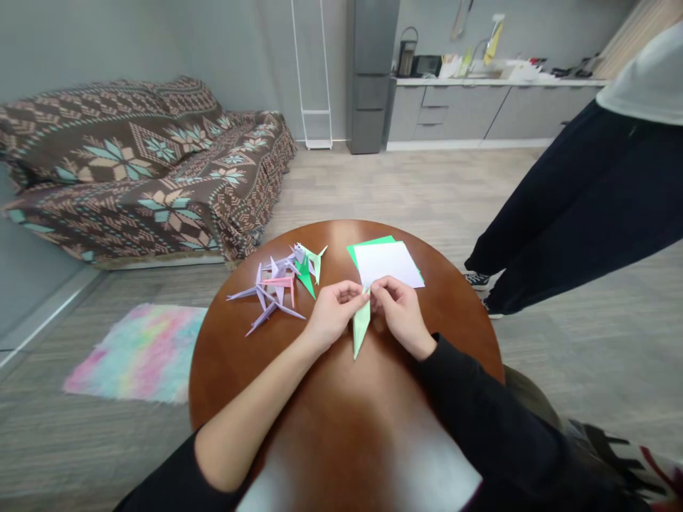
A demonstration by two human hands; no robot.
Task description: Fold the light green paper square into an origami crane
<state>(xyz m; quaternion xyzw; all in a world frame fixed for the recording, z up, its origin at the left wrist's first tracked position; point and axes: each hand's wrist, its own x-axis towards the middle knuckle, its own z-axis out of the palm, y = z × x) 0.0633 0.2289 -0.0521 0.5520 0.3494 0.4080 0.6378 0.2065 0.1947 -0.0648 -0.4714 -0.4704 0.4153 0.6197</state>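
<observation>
A pale green folded paper (361,327) hangs between my two hands over the round table, its long point toward me. My left hand (335,311) pinches its upper end from the left. From the right, my right hand (398,309) has its fingers closed at the same upper end, where the fingertips hide the folds. Just beyond my hands lies a stack of square paper sheets (385,262), white-lilac on top with green edges below. To the left sits a cluster of folded paper cranes (274,284), mostly lilac, with pink and green ones among them.
The round brown table (240,377) fills the middle. A person in dark trousers (576,192) stands close at the right. Behind are a patterned sofa (160,171), a fluffy rug (141,352), a grey fridge (371,78) and a kitchen counter (480,114).
</observation>
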